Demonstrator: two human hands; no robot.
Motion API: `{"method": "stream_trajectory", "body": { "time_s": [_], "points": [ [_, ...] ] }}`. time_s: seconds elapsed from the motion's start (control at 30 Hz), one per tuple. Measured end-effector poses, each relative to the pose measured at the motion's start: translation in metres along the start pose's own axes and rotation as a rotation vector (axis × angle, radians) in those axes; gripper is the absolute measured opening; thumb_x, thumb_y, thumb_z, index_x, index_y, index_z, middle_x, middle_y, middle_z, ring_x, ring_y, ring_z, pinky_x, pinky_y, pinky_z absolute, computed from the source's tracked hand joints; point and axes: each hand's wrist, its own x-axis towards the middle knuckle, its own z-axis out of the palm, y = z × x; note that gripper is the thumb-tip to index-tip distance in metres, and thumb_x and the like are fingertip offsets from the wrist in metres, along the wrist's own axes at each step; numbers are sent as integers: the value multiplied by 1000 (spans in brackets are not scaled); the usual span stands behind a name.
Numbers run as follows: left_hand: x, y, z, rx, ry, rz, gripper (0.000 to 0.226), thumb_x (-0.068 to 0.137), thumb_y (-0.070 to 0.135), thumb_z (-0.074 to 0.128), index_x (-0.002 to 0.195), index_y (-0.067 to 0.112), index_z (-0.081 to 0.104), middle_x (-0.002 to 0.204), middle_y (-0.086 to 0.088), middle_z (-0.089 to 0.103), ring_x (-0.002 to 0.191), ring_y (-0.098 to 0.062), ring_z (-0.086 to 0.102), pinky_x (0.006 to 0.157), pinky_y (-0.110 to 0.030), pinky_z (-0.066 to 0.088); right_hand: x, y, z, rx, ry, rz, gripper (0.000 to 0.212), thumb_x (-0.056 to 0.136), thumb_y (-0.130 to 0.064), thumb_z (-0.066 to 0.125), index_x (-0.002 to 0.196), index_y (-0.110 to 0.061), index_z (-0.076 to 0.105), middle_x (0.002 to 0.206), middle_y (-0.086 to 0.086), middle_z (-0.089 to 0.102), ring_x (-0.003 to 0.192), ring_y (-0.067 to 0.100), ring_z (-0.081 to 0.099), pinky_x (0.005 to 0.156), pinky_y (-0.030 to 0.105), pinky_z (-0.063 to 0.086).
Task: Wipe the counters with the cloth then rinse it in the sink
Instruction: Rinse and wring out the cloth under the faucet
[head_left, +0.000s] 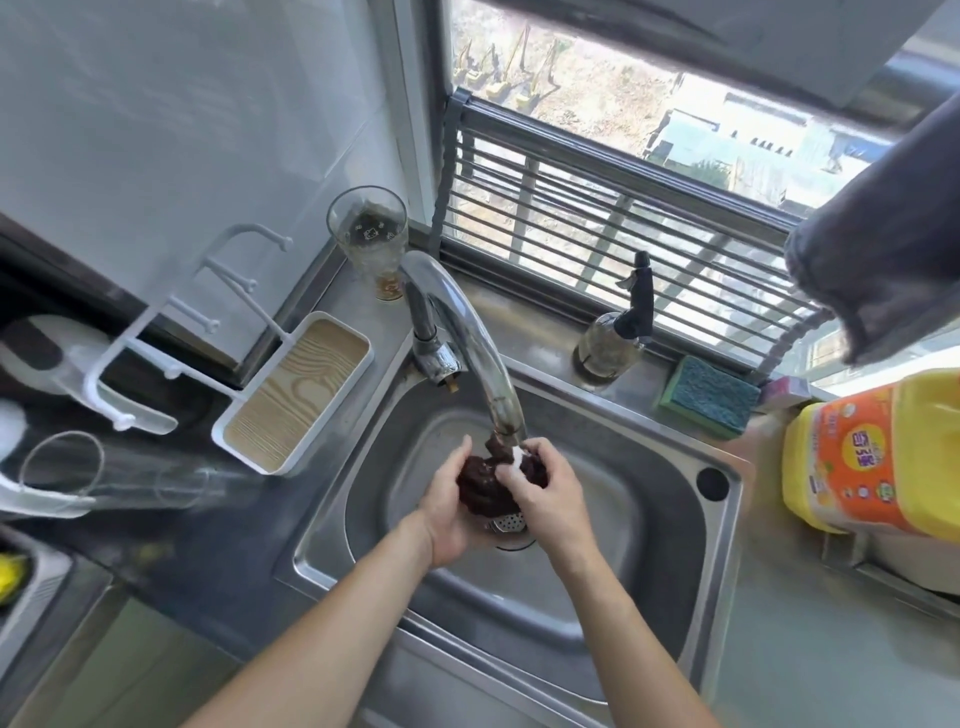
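Note:
A dark brown-red cloth (483, 480) is bunched up over the steel sink (670, 499), right under the spout of the chrome tap (467, 332). Water runs from the spout onto the cloth. My left hand (447, 514) cups the cloth from below and the left, fingers curled round it. My right hand (545, 493) grips the cloth from the right, thumb and fingers pinching its top. The drain strainer (511, 522) shows just below the cloth.
A green-blue sponge (709, 395) and a glass spray bottle (615, 338) sit on the sink's back ledge. A yellow detergent jug (872, 457) stands at the right. A white wood-grain tray (296, 397), a drinking glass (371, 239) and a lying glass (130, 473) are at the left.

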Motion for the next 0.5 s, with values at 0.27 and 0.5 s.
{"method": "stream_trajectory", "body": {
  "time_s": [0.27, 0.5],
  "points": [
    [17, -5, -4, 41, 284, 211, 27, 94, 42, 62, 109, 20, 67, 116, -19, 72, 94, -31, 69, 82, -43, 55, -4, -4, -10, 104, 175, 136, 30, 79, -44, 70, 69, -17, 66, 68, -6, 66, 69, 13, 58, 69, 34, 45],
    [7, -10, 0, 39, 159, -44, 79, 95, 74, 24, 123, 15, 69, 118, -16, 73, 106, -34, 69, 80, -43, 57, -14, -19, -13, 683, 3, 175, 19, 83, -15, 61, 100, -13, 67, 92, 10, 70, 84, 22, 64, 77, 33, 52]
  ]
}}
